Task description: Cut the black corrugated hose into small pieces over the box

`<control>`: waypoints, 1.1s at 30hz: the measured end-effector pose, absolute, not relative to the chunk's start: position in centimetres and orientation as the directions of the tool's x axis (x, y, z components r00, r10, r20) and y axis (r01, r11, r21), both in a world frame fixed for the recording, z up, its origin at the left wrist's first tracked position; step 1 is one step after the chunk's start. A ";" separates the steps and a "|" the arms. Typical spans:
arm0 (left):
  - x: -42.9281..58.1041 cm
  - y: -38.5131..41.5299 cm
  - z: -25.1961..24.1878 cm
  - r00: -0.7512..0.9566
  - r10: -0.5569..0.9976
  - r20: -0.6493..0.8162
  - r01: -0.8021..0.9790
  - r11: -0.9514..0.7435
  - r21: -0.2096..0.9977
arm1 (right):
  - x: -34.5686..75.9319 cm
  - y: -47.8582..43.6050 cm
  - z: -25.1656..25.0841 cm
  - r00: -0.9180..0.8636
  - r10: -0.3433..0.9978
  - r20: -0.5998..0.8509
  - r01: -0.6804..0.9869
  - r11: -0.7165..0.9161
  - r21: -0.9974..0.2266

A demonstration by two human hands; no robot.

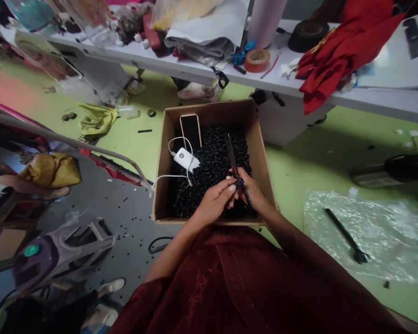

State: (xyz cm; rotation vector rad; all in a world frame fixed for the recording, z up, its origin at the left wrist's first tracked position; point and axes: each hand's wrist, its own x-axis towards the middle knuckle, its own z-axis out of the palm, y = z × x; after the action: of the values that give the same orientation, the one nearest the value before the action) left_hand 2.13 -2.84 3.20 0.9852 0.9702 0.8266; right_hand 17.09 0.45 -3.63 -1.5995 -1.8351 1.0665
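A cardboard box stands in front of me, filled with a heap of small black pieces of a kind I cannot make out. Over the heap, my right hand is closed around dark scissors, their blades pointing away from me. My left hand pinches a small ridged black piece close against the right fingers. On the heap lie a white power bank with a white cable and a dark-screened phone, which leans at the box's far left corner.
Beyond the box runs a white table with orange tape, black tape and a red cloth. Clear plastic sheeting and a flask lie right. At left are a purple-grey stool and another person's foot.
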 end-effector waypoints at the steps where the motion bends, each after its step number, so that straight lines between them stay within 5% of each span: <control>1: 2.0 -2.6 3.0 0.333 0.902 -0.276 -0.122 0.331 0.936 | 17.1 0.5 -3.6 -0.213 0.970 -0.115 0.579 0.031 -0.814; 13: 1.5 -0.3 1.0 0.251 0.904 -0.347 -0.236 0.405 0.883 | 18.1 -2.1 -1.4 -0.178 0.971 -0.160 0.442 -0.066 -0.895; 24: 1.4 -0.3 0.4 0.215 0.923 -0.318 -0.132 0.350 0.928 | 19.4 -3.7 -2.3 -0.179 0.954 -0.239 0.393 -0.154 -0.907; 33: 1.2 -0.6 -0.2 0.124 0.983 -0.135 0.365 0.081 0.928 | 19.6 -3.6 -2.3 -0.263 0.942 -0.210 0.456 -0.070 -0.887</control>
State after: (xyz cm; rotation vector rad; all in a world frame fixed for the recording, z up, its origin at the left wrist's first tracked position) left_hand 1.19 -0.55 -0.15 1.4503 1.4042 0.8209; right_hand 19.58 -3.64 -2.30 -1.5008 -1.7216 1.3056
